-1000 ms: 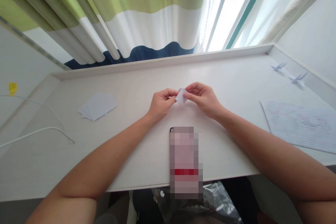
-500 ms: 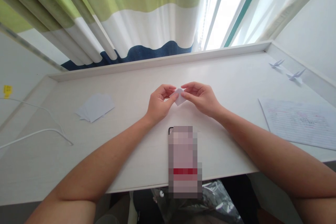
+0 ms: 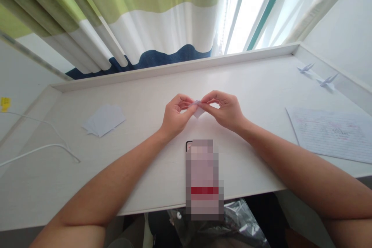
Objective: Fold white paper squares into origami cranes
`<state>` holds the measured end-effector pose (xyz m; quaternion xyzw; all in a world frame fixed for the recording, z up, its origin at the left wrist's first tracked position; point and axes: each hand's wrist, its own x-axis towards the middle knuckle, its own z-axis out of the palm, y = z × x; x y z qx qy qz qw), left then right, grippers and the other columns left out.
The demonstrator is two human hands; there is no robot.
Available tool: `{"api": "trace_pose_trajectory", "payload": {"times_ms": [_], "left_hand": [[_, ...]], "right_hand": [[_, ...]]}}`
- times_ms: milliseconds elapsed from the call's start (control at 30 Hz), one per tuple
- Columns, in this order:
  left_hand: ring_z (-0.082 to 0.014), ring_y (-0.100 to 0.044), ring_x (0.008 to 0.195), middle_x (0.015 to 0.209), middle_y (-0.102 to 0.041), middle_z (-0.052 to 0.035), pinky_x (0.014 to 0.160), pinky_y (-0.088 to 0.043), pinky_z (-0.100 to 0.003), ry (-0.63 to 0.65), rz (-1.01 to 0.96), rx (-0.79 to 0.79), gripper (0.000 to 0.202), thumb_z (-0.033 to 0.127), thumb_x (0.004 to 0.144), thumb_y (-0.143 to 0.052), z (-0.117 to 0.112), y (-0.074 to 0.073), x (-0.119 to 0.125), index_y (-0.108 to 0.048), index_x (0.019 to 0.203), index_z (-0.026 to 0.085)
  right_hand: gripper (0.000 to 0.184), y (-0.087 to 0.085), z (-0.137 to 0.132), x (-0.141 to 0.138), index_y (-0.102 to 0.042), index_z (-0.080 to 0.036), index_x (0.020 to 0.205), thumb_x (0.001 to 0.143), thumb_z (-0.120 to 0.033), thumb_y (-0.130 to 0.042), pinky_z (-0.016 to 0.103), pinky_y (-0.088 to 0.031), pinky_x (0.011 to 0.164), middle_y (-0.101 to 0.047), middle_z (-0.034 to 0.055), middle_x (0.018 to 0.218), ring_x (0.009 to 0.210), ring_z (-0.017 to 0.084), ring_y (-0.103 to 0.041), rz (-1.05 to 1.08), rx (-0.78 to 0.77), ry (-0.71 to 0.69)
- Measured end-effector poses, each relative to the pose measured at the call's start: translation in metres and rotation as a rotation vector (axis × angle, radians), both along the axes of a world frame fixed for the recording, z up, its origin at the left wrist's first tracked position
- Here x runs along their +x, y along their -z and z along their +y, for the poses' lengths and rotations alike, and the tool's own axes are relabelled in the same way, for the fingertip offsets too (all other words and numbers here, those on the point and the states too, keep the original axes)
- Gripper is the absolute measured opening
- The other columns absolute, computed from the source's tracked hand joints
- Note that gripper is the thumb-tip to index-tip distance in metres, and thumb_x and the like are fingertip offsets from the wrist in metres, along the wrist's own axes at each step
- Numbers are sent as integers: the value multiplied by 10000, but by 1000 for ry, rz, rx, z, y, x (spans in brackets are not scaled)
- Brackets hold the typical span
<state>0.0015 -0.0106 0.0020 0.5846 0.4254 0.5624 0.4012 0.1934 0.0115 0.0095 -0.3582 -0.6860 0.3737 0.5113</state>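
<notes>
A small folded piece of white paper is held up between my two hands, above the middle of the white desk. My left hand pinches its left side, thumb in front and fingers curled behind. On the other side, my right hand grips the upper edge of the paper between thumb and index fingertip. The paper's lower corner points down toward me. Fingertips cover much of its upper part, so the folds there are hard to make out.
A stack of white paper squares lies left, near a white cable. Two folded paper cranes stand at the far right, behind a lined, written-on sheet. A blurred-out phone-like object lies at the front edge. Curtains hang behind.
My right thumb and index finger have closed together on the paper's top edge, which now looks bent or folded. My left hand has stayed nearly in place. The view has shifted slightly.
</notes>
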Motion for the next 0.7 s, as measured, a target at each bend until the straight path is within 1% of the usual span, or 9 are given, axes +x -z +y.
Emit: {"api": "trace_pose_trajectory", "payload": {"times_ms": [100, 200, 300, 400, 600, 700], "left_hand": [[-193, -751, 914, 957, -797, -44, 902, -615, -390, -3, 26, 37, 216, 414, 878, -873, 0, -1, -1, -765, 909, 230], [-205, -759, 957, 988, -820, -46, 923, -620, -400, -16, 45, 87, 186, 413, 892, -866, -1, -2, 0, -796, 932, 246], [-209, -764, 993, 1008, -830, -38, 948, -615, -403, -18, 46, 122, 157, 390, 897, -871, -1, -2, 0, -812, 967, 263], [-209, -765, 1013, 1021, -833, -32, 956, -604, -403, -24, 49, 153, 109, 364, 916, -860, -2, -2, 1, -823, 969, 277], [-220, -761, 1024, 1042, -828, -43, 948, -601, -410, -41, 106, 147, 99, 368, 939, -832, -3, -3, 0, -817, 951, 271], [-218, -749, 1033, 1072, -820, -49, 955, -600, -405, -29, 165, 159, 80, 340, 956, -806, -4, -6, 0, -808, 944, 262]], "right_hand": [[194, -2, -2, 1, -762, -277, 859, 926, -444, -835, 500, -642, 884, -792, 9, 870, 841, 214, -745, 8, 58, -3], [192, -4, -2, 1, -762, -287, 862, 938, -450, -827, 510, -640, 897, -795, 15, 889, 867, 226, -750, 6, 81, -13], [183, -4, -3, 2, -762, -290, 862, 946, -444, -815, 490, -635, 851, -801, 22, 902, 868, 232, -749, -28, 114, -2], [141, -5, -4, 1, -765, -291, 861, 965, -382, -792, 460, -619, 802, -807, 18, 901, 855, 227, -750, -64, 171, 7], [134, -5, -6, 1, -749, -297, 854, 984, -333, -752, 445, -613, 818, -818, 16, 949, 885, 229, -763, -136, 242, 34], [134, -4, -4, 3, -750, -296, 863, 995, -297, -730, 431, -614, 807, -821, 20, 959, 888, 226, -767, -182, 315, 49]]}}
